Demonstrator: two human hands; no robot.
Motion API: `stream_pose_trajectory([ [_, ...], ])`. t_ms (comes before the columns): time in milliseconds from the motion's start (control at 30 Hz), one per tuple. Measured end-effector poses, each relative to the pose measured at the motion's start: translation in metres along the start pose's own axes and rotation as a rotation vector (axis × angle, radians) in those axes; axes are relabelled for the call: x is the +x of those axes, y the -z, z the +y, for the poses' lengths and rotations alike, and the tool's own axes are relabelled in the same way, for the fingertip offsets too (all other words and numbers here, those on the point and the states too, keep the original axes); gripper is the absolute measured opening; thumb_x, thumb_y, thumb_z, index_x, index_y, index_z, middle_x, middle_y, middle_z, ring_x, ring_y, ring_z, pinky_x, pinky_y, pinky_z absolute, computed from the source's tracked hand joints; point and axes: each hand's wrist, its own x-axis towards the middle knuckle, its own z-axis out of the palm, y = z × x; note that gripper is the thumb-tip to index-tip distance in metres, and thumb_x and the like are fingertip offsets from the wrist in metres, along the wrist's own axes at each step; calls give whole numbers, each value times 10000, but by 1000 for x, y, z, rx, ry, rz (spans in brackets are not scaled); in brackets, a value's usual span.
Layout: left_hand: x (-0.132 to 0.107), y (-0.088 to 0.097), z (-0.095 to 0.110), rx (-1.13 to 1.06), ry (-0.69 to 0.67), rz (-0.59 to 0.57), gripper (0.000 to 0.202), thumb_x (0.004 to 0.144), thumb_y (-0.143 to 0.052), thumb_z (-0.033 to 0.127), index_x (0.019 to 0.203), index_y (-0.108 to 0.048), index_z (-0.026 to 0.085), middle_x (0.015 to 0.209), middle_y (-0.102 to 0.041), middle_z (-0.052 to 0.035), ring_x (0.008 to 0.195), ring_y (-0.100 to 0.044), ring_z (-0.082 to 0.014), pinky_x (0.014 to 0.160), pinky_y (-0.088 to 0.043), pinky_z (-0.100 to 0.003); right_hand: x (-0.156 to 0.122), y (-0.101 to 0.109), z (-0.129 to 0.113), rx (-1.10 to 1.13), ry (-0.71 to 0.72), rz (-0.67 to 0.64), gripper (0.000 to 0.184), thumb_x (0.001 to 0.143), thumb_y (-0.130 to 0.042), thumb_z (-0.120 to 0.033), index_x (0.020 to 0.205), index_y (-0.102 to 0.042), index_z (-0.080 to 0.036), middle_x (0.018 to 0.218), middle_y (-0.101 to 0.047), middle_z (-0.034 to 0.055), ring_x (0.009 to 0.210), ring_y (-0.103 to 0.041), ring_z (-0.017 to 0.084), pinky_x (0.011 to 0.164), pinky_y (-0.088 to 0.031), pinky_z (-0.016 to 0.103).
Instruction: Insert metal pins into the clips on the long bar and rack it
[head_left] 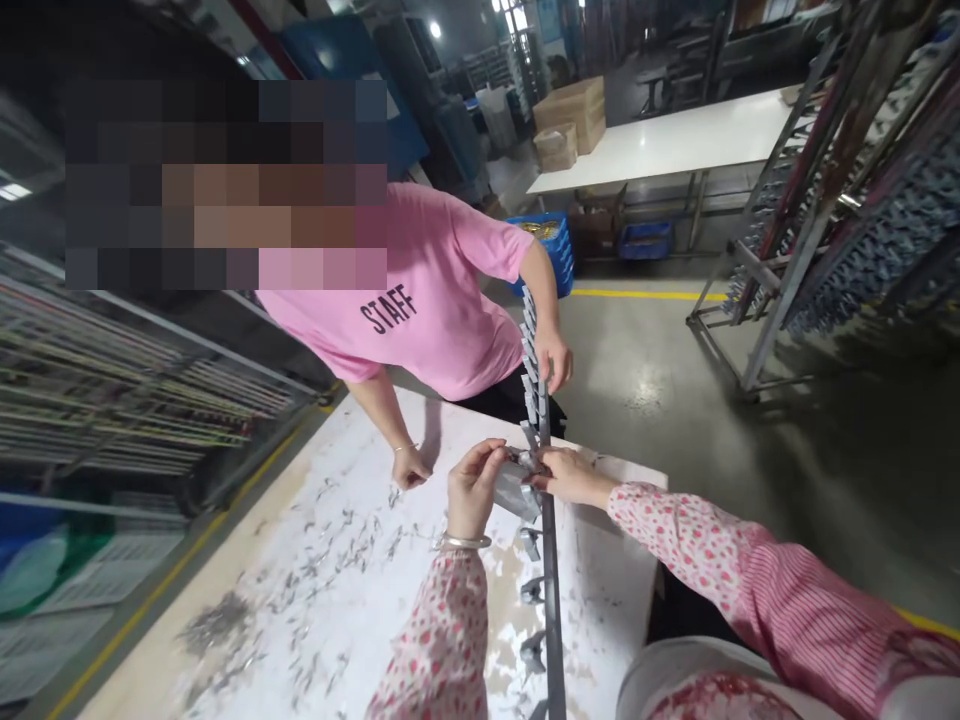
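Observation:
A long grey metal bar [550, 560] runs upright across the white table [600, 590], with small grey metal parts [532, 594] clipped along it. My left hand [472, 487] pinches a flat grey metal part [515, 491] at the bar. My right hand [570, 476] comes in from the other side, its fingertips on the same part. A co-worker in a pink "STAFF" T-shirt [409, 300] steadies the bar's far end with one hand [553, 358]. That person's other hand [411, 467] rests on the table.
Small metal pieces lie scattered over the table. Tall metal racks hung with parts [847, 200] stand to the right, and more racks [127, 390] line the left. Behind are a white table [660, 140], cardboard boxes [570, 115] and blue crates [544, 250].

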Motion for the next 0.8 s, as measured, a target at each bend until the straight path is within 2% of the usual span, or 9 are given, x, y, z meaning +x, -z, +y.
stream_pose_trajectory([
  [133,2,-4,-1,20,3,-40,316,750,-684,420,904,-681,145,815,-706,-58,748,-647,-170,741,-523,-280,4,0,3,-11,63,-59,214,809,-702,-368,799,-621,-170,763,-631,19,671,-566,144,614,-374,237],
  [367,0,0,-9,95,-61,-130,259,815,-638,404,894,-707,167,847,-706,-51,811,-648,-178,807,-498,-273,2,3,0,-40,97,-95,143,831,-680,-297,819,-629,-164,755,-654,31,662,-586,152,629,-399,245],
  [567,-4,0,0,155,-160,-166,222,849,-614,367,893,-712,172,844,-700,-46,794,-641,-170,784,-492,-261,2,1,3,-82,100,-105,172,820,-693,-277,751,-622,-137,725,-658,66,665,-597,182,629,-402,271],
  [800,-2,-7,2,199,-237,-195,190,870,-594,321,883,-704,167,874,-702,-48,808,-640,-160,782,-488,-247,0,8,2,-92,110,-129,168,829,-685,-292,820,-646,-129,753,-663,67,669,-600,177,606,-396,257],
])
